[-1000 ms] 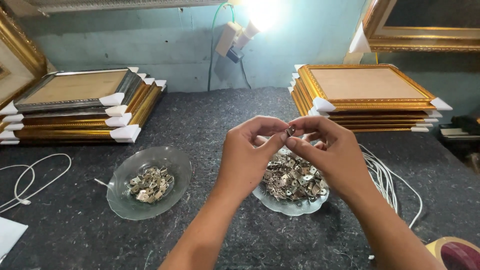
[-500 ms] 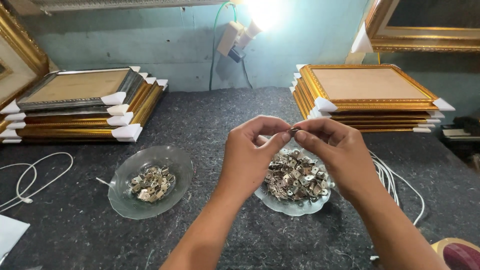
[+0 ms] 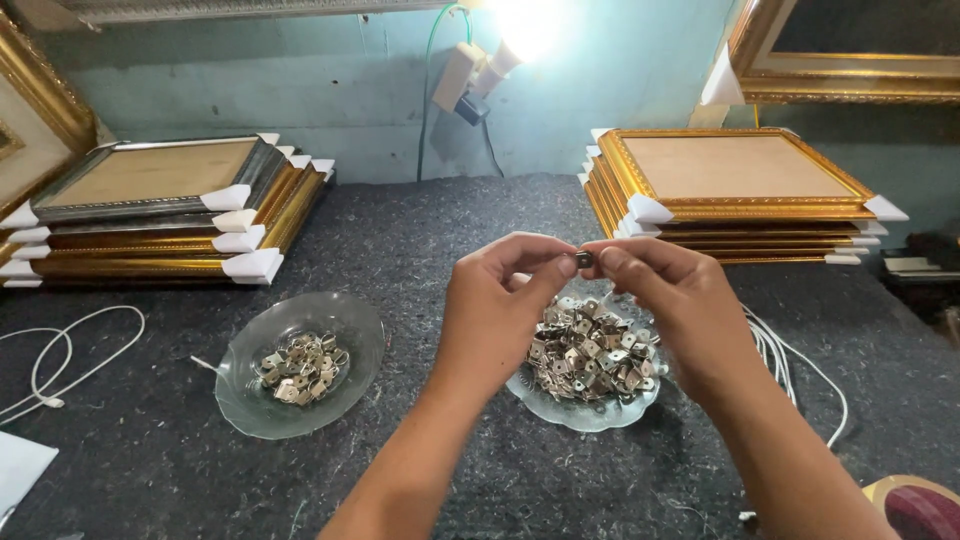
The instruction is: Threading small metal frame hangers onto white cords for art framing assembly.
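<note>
Both hands meet above the middle of the worktop (image 3: 440, 250), the left hand (image 3: 497, 305) and right hand (image 3: 672, 300) each pinching with thumb and forefinger the same small metal fitting (image 3: 584, 259), held between the fingertips just over the right glass dish (image 3: 590, 412).

By size, the dark felt-covered worktop spreads widest. On its left rear lies a stack of gilt and silver picture frames (image 3: 160, 210) with white corner guards; a like stack of gold frames (image 3: 730, 190) lies at the right rear, with another gold frame (image 3: 850, 50) leaning on the wall above. A bright lamp (image 3: 500, 50) hangs on the pale blue wall between them. Nearer, the left glass dish (image 3: 300, 365) holds a small heap of metal fittings, while the right glass dish is piled full of them. White cable (image 3: 60, 355) loops at the left edge, and more white cable (image 3: 790, 360) runs beside the right hand.
</note>
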